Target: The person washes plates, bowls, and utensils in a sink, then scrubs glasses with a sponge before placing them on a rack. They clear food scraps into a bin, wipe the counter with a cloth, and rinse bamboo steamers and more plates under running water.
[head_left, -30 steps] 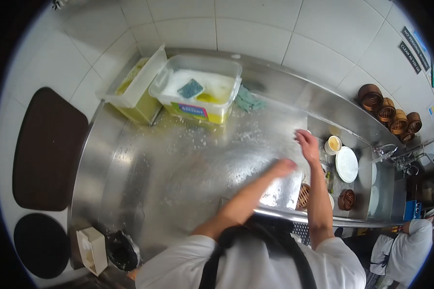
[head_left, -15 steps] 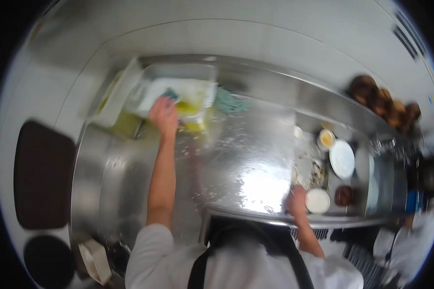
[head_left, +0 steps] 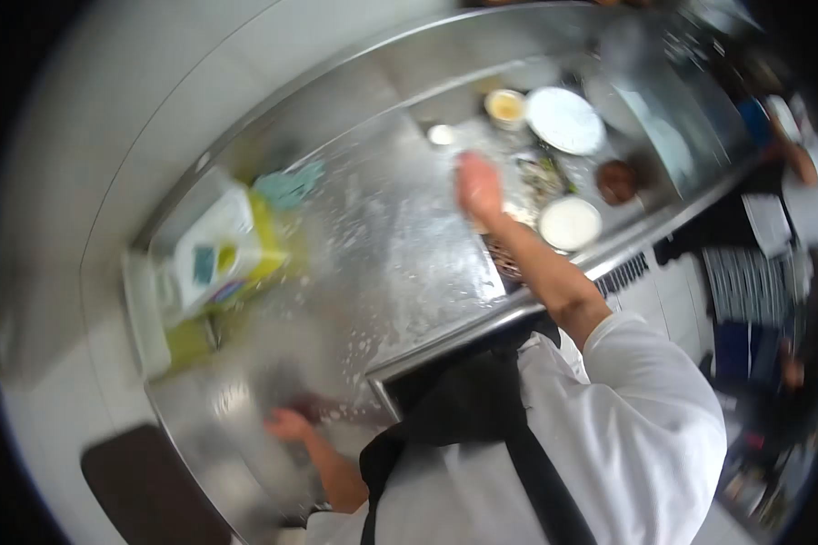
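My left hand (head_left: 288, 424) hovers over the wet steel counter (head_left: 373, 236) at the lower left, fingers loosely apart and holding nothing. My right hand (head_left: 479, 186), smeared by motion, reaches over the left side of the sink (head_left: 641, 204); whether it holds anything I cannot tell. Near it are a small white cup (head_left: 441, 134), a tub with yellow contents (head_left: 505, 107), food scraps (head_left: 538, 176) and a round white bowl (head_left: 570, 223). A blue-green scouring pad (head_left: 204, 263) lies on a white piece in the soapy tub (head_left: 174, 232) at the left.
A teal cloth (head_left: 288, 184) lies behind the soapy tub. In the sink are also a white oval plate (head_left: 565, 121) and a brown round item (head_left: 617, 182). A dark brown board (head_left: 150, 486) is at the lower left. Another person's white sleeve (head_left: 813, 186) shows at far right.
My left hand has let go of the scouring pad and drawn back from the tub toward my body. My right hand has moved from the sink's front edge farther in. The view has turned.
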The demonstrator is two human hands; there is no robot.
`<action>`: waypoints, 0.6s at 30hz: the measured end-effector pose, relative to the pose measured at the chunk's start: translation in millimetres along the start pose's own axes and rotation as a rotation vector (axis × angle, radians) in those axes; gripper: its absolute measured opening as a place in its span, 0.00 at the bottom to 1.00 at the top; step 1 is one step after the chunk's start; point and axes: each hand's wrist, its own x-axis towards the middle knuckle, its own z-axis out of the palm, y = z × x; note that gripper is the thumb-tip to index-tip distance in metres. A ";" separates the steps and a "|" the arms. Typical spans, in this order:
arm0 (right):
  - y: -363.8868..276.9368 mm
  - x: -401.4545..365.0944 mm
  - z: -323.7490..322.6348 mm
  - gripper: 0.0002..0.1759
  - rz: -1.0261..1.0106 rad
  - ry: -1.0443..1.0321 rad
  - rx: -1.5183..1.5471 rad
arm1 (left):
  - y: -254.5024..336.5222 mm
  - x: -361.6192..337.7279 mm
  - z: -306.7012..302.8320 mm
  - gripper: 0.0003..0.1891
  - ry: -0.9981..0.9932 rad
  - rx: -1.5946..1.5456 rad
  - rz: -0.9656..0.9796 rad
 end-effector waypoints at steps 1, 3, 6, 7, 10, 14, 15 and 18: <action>-28.3 -36.6 -5.7 0.18 -0.165 -0.063 -0.052 | 9.2 2.2 0.0 0.25 -0.073 0.007 -0.124; -62.0 -116.2 9.5 0.32 -0.393 -0.480 0.252 | 44.8 -4.7 15.4 0.24 -0.195 0.026 -0.201; -69.6 -168.1 -10.4 0.31 -0.617 -0.549 0.161 | 176.2 -74.1 111.1 0.22 -0.363 -0.463 0.410; -64.5 -170.3 -26.0 0.30 -0.596 -0.650 0.155 | 250.5 -114.6 103.7 0.22 -0.555 -0.517 0.508; 8.9 -125.5 -90.3 0.19 -0.004 -0.610 -0.012 | 400.3 -245.4 99.6 0.24 -0.737 -0.623 1.113; 146.1 -113.9 -150.2 0.17 0.527 0.010 0.319 | 511.8 -379.6 48.4 0.24 -1.827 -0.844 0.731; 170.4 -100.4 -164.5 0.16 0.596 0.043 0.332 | 523.7 -404.6 35.0 0.24 -1.811 -0.922 0.732; 256.2 -47.3 -196.1 0.14 0.646 0.206 0.334 | 552.5 -466.4 23.4 0.23 -1.883 -0.911 0.824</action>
